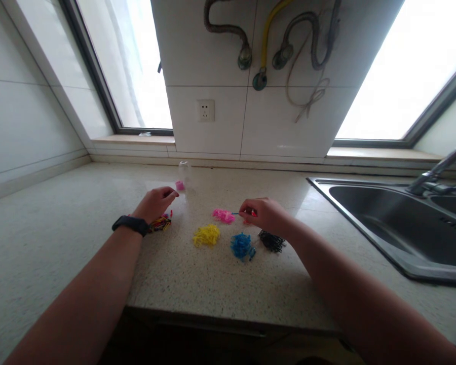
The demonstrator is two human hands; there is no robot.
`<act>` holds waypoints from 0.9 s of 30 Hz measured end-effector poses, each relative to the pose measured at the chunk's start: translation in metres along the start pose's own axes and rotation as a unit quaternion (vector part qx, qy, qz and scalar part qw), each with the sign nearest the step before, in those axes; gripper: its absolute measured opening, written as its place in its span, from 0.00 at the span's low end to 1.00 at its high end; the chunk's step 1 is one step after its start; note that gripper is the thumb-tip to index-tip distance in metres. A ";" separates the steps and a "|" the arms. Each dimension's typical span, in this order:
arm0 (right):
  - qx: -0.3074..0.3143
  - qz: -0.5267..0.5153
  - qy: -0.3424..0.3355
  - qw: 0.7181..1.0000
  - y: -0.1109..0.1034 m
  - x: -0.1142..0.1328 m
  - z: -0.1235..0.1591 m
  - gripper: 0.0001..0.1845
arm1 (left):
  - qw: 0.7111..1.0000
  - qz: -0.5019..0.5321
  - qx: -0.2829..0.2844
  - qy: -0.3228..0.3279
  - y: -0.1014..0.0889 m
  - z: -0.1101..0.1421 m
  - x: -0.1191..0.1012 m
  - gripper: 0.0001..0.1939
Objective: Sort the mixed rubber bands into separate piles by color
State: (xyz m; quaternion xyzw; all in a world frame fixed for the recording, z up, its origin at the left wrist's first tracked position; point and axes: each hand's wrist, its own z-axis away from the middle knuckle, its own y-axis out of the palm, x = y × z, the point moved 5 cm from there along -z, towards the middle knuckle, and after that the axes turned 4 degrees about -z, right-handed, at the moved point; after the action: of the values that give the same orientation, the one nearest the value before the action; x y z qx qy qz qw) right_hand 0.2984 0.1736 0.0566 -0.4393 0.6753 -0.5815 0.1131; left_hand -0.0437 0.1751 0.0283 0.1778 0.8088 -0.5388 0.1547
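My right hand [264, 213] is closed in a pinch, and a thin blue strand [235, 213] sticks out from its fingertips over the pink pile of small rubber bands [223, 216]. Part of a red pile [247, 221] shows below those fingers. My left hand [156, 203], wearing a black wristband, has its fingers pressed together; what they hold, if anything, cannot be made out. Beneath it lies a mixed-colour pile of bands [161, 222], partly hidden. Between my hands are a yellow pile [206, 235] and a blue pile [241, 246]. A black pile [272, 241] lies below my right wrist.
A clear plastic bottle [184, 172] stands toward the back wall, with a pink cap [180, 185] beside it. To the right is a steel sink [368, 238] with a faucet [437, 172]. The speckled counter [197, 284] ends at a front edge near me.
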 end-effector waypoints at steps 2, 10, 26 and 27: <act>0.037 -0.019 -0.015 0.999 0.000 0.004 0.002 0.07 | 1.000 -0.002 0.001 -0.002 0.000 0.000 0.000 0.21; 0.156 -0.052 -0.054 0.985 0.007 0.025 0.009 0.07 | 1.000 -0.001 0.005 0.001 -0.001 0.002 -0.002 0.21; 0.174 0.026 -0.101 0.979 0.022 0.027 0.010 0.08 | 1.000 0.000 0.008 0.000 0.000 0.001 -0.002 0.21; 0.174 0.030 -0.102 0.979 0.022 0.027 0.010 0.08 | 1.000 0.002 0.007 -0.001 0.000 0.001 -0.002 0.20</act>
State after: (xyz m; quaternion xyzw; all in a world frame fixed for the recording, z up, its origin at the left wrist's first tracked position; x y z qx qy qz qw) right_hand 0.2787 0.1461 0.0436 -0.4495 0.5615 -0.6384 0.2740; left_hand -0.0419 0.1740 0.0287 0.1800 0.8042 -0.5447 0.1554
